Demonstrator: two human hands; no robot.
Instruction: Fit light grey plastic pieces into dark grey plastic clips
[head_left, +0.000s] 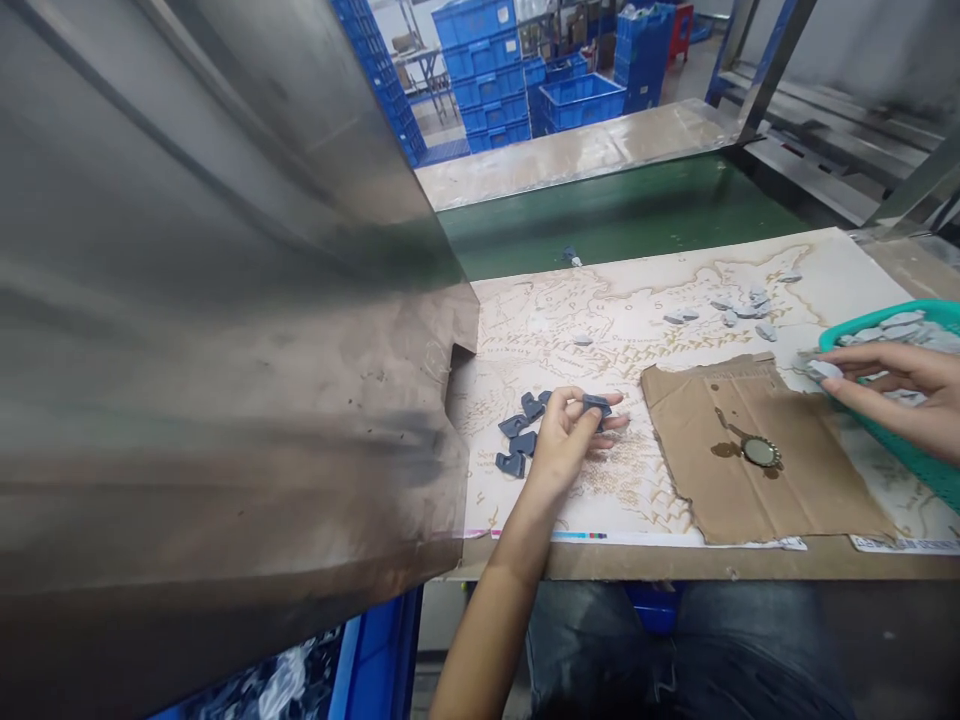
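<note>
My left hand pinches a small dark blue-grey plastic part between thumb and fingers, just above the map-printed sheet. Several matching dark parts lie on the sheet left of that hand. At the right edge, my right hand holds a small pale grey piece at its fingertips. It is by the rim of a green basket, which contains many similar pale pieces. Between my hands rests torn brown cardboard with a bottle-cap-like round metal piece and dark wet stains.
Several pale pieces are scattered at the sheet's back right. A green belt runs behind the sheet. A large metal panel walls off the left. Blue crates stand beyond, and a blue bin sits below left.
</note>
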